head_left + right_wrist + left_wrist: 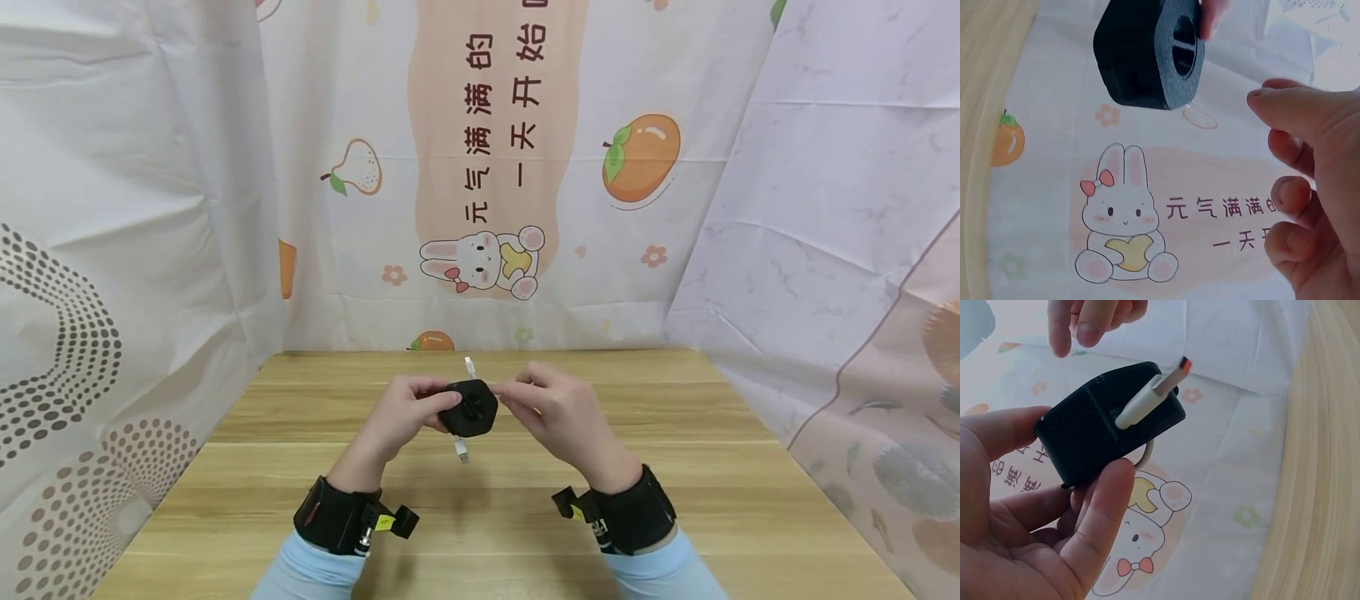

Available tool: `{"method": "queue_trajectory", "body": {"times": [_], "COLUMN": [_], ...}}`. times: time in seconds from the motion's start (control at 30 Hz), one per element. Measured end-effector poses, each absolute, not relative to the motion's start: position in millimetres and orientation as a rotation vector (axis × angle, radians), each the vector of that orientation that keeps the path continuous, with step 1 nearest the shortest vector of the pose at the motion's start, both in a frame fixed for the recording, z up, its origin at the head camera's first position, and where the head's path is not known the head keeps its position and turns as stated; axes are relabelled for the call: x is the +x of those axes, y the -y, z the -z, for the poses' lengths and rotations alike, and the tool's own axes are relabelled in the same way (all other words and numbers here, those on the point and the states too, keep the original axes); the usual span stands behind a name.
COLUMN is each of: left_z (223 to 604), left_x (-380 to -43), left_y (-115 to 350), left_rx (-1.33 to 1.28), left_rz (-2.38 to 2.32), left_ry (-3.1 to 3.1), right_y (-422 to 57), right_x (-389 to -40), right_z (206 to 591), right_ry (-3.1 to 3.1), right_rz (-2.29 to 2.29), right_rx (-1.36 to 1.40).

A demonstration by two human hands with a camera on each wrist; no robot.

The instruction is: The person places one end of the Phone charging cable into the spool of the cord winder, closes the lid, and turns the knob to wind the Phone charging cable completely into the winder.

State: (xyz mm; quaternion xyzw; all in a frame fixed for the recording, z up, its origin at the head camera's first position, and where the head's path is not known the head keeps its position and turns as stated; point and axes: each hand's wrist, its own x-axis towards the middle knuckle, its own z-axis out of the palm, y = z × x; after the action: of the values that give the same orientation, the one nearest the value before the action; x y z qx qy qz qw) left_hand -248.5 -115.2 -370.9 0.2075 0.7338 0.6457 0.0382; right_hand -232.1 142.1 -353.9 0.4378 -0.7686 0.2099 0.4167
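A black hexagonal cable winder (474,419) is held up above the table by my left hand (408,408), thumb on one side and fingers on the other. White USB plugs stick out of it: one plug (470,367) at the far edge, another plug (461,452) at the near edge. In the left wrist view a white plug (1144,403) with an orange inside juts from the winder's side. Beside the winder is my right hand (555,408), fingers loosely bent. The right wrist view shows those fingers (1294,194) apart from the winder (1132,62), gripping nothing.
A wooden table (300,517) lies under both hands. Behind it hangs a white printed curtain (345,250) with fruit and a rabbit; more curtains flank the left and right sides. Black straps with small cameras (636,512) sit on both wrists.
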Motion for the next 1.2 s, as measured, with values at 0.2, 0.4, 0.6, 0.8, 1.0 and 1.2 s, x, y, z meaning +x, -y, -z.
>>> {"method": "queue_trajectory", "body": {"times": [0.2, 0.4, 0.6, 0.8, 1.0, 1.2], "left_z": [371, 370, 370, 370, 370, 376], "left_x": [-250, -248, -249, -248, -245, -243], "left_y": [116, 112, 110, 109, 105, 97], "left_rx": [0.664, 0.742, 0.797, 0.864, 0.891, 0.901], "left_rz": [-1.954, -1.855, -1.786, -1.853, -1.961, -2.015], "left_ry": [-2.222, -2.206, -2.227, -2.18, -2.184, -2.302], "right_y": [-140, -131, -130, -130, -123, -116], "right_x": [-233, -235, -235, -238, -240, -241], "right_z": [353, 361, 367, 370, 375, 385], "right_ry": [1.91, 1.97, 2.026, 1.996, 1.906, 1.906], "right_rz": [-0.387, -0.219, -0.228, -0.336, -0.375, -0.47], "right_rx": [1.149, 1.215, 1.17, 1.075, 0.985, 0.901]}}
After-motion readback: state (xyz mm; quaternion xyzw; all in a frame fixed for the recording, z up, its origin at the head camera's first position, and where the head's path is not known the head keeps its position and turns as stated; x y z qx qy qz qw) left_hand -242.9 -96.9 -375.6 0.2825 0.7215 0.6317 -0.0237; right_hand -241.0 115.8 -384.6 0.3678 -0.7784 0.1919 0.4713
